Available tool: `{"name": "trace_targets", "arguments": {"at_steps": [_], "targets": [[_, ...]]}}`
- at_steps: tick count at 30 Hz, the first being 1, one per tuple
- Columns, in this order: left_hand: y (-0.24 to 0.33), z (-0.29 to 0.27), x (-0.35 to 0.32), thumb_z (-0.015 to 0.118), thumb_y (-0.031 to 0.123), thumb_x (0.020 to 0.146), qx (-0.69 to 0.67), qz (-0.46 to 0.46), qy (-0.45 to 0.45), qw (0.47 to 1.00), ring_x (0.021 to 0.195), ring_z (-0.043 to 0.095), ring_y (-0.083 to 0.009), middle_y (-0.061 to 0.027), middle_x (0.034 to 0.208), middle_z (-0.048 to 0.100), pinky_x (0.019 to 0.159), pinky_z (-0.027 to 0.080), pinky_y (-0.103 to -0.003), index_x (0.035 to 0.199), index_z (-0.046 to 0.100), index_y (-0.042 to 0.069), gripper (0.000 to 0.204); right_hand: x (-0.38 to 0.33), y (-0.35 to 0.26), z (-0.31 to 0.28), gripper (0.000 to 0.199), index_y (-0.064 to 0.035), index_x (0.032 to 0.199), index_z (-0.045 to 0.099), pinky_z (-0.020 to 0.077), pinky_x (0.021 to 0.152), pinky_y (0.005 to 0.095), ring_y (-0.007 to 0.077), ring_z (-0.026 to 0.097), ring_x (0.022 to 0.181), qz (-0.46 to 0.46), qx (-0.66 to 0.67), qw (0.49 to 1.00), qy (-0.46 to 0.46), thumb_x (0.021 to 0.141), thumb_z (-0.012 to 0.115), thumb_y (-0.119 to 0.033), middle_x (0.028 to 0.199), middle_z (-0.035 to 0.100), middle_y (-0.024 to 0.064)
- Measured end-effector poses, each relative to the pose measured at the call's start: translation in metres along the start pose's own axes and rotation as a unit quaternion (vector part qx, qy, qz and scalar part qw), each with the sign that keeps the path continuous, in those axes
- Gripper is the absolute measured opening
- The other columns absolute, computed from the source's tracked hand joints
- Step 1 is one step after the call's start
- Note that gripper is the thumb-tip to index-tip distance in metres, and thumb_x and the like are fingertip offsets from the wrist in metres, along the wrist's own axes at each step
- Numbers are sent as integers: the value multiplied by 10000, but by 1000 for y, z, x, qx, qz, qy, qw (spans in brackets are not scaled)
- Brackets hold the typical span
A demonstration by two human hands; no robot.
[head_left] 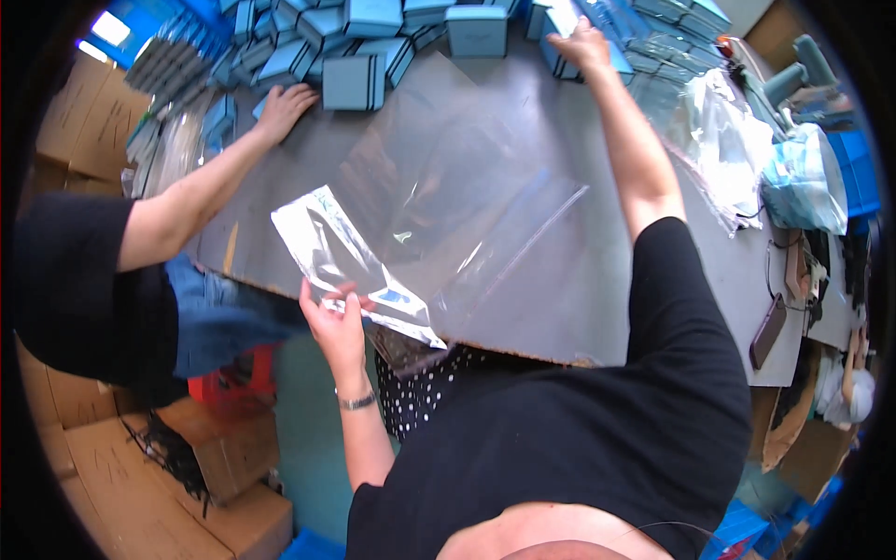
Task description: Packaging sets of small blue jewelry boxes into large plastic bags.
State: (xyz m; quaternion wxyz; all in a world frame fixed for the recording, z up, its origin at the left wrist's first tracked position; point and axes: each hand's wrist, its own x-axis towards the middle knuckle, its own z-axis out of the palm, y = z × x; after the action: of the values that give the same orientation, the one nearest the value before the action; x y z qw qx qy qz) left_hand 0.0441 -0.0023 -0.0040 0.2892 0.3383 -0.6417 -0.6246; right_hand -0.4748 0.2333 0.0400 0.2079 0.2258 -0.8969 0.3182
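My left hand point(338, 329) pinches the edge of a clear plastic bag point(350, 247) by the front of the table. The bag's shiny near part catches the light. More clear plastic film point(467, 187) lies flat beyond it, and where one piece ends and another begins is hard to see. At the far right my right arm stretches across the table. My right hand point(586, 49) grips a light blue box point(557, 62) with a dark band, thumb and fingers spread over its top, which is bright with glare.
Many blue boxes point(353, 82) are heaped along the far side. A co-worker's hand point(285, 112) rests beside them at the left. White plastic bags point(728, 140) and a phone point(767, 331) lie at the right of the grey table point(569, 308). Cardboard cartons point(140, 485) stand at lower left.
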Motion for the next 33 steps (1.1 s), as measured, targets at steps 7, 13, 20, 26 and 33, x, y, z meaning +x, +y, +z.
{"name": "trace_targets", "arguments": {"at_steps": [7, 13, 20, 26, 33], "targets": [[28, 14, -8, 812, 224, 723, 482, 344, 10, 806, 1279, 388, -370, -169, 1346, 463, 1093, 301, -498, 1247, 576, 79, 593, -142, -70, -7, 561, -104, 1319, 548, 476, 979, 419, 329, 600, 1137, -307, -190, 932, -31, 795, 706, -230, 1236, 622, 153], [9, 40, -5, 819, 298, 720, 425, 259, -175, 850, 1252, 424, -356, -131, 1231, 525, 1065, 322, -479, 1126, 627, 107, 488, -196, -131, -57, 462, -105, 1277, 608, 449, 1037, 414, 319, 523, 1267, -353, 128, 925, -54, 833, 678, -212, 1336, 576, 130], [-2, 40, 10, 800, 204, 731, 378, 282, -146, 870, 1163, 519, -297, -41, 1026, 618, 989, 393, -423, 882, 695, 112, 206, -288, -150, -62, 470, -59, 1305, 591, 384, 1114, 418, 280, 459, 1340, -400, 174, 813, -385, 851, 672, -150, 1372, 548, 103], [23, 10, 51, 642, 69, 939, -81, 72, -30, 994, 751, 612, -99, -44, 842, 671, 699, 503, -238, 935, 614, 6, 69, -275, -149, -70, 318, -38, 1133, 668, 466, 1011, 388, 291, 562, 1206, -381, 266, 756, -462, 835, 687, -148, 1221, 634, 113], [47, 33, 15, 568, -90, 843, 240, 298, -72, 921, 793, 691, -230, -99, 872, 704, 720, 532, -316, 915, 652, 38, 169, -124, -110, -63, 679, -168, 1321, 550, 315, 1126, 492, 377, 356, 1393, -277, 0, 946, -170, 697, 761, -332, 1463, 443, 183]]}}
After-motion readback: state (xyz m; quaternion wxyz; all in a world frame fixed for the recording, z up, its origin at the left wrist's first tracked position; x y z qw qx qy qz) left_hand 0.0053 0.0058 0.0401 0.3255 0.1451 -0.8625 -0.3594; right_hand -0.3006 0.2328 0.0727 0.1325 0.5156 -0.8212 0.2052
